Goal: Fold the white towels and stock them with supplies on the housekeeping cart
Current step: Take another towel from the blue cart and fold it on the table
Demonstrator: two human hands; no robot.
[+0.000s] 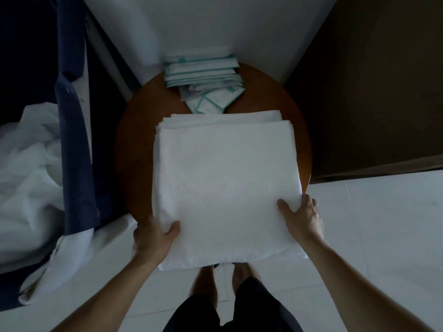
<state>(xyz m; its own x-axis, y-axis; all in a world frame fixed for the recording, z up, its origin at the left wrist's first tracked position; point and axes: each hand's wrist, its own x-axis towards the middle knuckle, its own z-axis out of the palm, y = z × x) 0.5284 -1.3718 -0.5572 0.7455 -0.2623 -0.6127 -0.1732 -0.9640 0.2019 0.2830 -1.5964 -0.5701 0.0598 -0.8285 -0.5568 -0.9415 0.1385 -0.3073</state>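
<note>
One left hand [154, 237], one right hand [302, 215], one table [134, 152], one towel stack [225, 183], several packets [201, 70].

Left hand [153, 238] and right hand [302, 214]: the fingers went under the folded towel stack [225, 183], with only the thumbs on top; how they lay below could not be told. The layers at the stack's edge far from the grip were blurred and uncountable. Round table [134, 149] was mostly covered beneath the stack. Past the stack from the grip, teal-edged packets [203, 68]: print too small to read (nearest ones partly behind the towels). Outboard of the left hand, loose white linen [26, 168] ran off the picture's edge. Both forearms were cut by the bottom edge.
</note>
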